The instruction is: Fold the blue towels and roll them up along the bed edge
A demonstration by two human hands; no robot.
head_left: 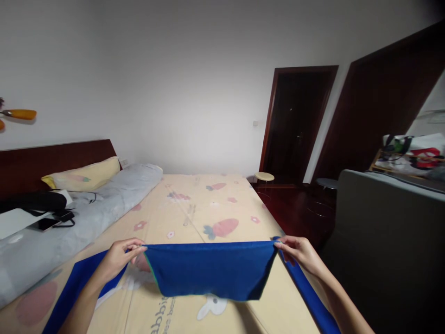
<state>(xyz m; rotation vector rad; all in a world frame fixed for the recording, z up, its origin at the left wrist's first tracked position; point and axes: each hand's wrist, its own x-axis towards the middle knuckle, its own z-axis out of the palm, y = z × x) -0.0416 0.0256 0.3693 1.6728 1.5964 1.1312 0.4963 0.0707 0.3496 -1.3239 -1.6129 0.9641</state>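
Observation:
A blue cloth hangs stretched between my two hands, its top edge drawn straight and its lower edge just over the bed. My left hand pinches the upper left corner between thumb and fingers. At the upper right corner, my right hand grips the cloth the same way. Another piece of blue fabric lies on the bed beneath my left forearm. More blue fabric runs along the bed's right side, partly behind my right arm.
The bed has a cream sheet with printed carrots and flowers. A grey quilt, a pillow and a phone are at left. Round stools stand near the dark doorway; a grey panel rises at right.

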